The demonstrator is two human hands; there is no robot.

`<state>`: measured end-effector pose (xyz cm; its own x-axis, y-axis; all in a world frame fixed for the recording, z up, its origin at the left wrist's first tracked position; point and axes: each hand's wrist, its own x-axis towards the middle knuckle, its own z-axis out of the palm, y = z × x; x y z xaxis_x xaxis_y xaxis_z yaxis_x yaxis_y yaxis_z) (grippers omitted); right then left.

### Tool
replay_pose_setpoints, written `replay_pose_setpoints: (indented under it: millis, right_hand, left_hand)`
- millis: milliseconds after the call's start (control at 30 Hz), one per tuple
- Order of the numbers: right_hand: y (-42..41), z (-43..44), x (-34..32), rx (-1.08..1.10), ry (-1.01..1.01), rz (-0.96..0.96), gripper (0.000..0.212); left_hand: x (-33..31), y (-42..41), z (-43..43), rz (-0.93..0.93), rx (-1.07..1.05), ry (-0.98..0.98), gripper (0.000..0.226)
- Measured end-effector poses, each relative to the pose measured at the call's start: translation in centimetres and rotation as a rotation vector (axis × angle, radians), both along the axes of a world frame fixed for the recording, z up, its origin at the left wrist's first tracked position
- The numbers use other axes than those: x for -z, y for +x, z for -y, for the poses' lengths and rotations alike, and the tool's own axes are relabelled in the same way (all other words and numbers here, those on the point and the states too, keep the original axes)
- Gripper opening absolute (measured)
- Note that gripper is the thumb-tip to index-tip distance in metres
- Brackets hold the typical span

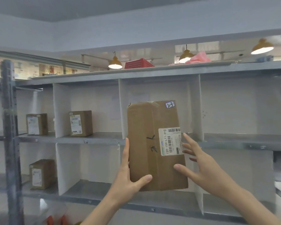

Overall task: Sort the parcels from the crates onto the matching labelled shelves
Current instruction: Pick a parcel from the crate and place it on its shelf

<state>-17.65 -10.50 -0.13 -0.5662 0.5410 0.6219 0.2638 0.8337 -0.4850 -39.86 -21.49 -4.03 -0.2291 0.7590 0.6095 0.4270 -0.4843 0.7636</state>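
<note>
We are holding the parcel (146, 143) up on end in front of the middle column of the shelves (104, 140). It is hanging in the air across the shelf edge, not yet resting in any compartment. Our left hand (128, 176) is pinching its lower left corner, with the thumb lying across the front face and the fingers (126, 148) running straight up the left edge. Our right hand (199, 161) is spread wide, thumb touching the front near the lower right and fingers (189, 142) straight beside the right edge, steadying rather than clasping.

We are judging the parcel to be light, since one corner pinch is carrying it. It looks like stiff cardboard, taped and slightly creased, and dull enough not to slip. The two long edges low down are looking like the surest place to hold it.

A handwritten sticker (170, 104) is showing at its top right corner, above a shipping label (170, 142). Farther off, small tags (86, 141) are marking the shelf edge, and three other boxes (80, 123) are standing in the compartments to the left.
</note>
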Motion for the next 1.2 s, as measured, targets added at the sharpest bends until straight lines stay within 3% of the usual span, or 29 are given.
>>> replay_pose_setpoints:
  millis: [267,567,967,1067,1200]
  right_hand:
    - [-1.5,1.7,2.1,0.010,-0.006,0.013,0.092]
    - [2.5,1.1,3.9,0.056,0.043,0.016,0.092]
    - [6.4,-1.3,5.4,0.060,-0.010,0.005,0.089]
    - [6.4,-1.2,6.0,0.055,-0.003,0.026,0.097]
    - [5.8,-0.7,6.4,0.042,-0.052,0.050,0.088]
  left_hand:
    - [3.8,-0.9,1.0,0.027,-0.016,-0.108,0.118]
    - [5.7,3.4,-0.5,0.048,-0.051,-0.216,0.119]
    - [6.1,7.4,-1.0,0.027,-0.065,-0.221,0.120]
    - [6.7,7.5,-1.0,0.030,-0.070,-0.219,0.119]
    - [7.7,6.7,-1.2,0.047,-0.036,-0.242,0.117]
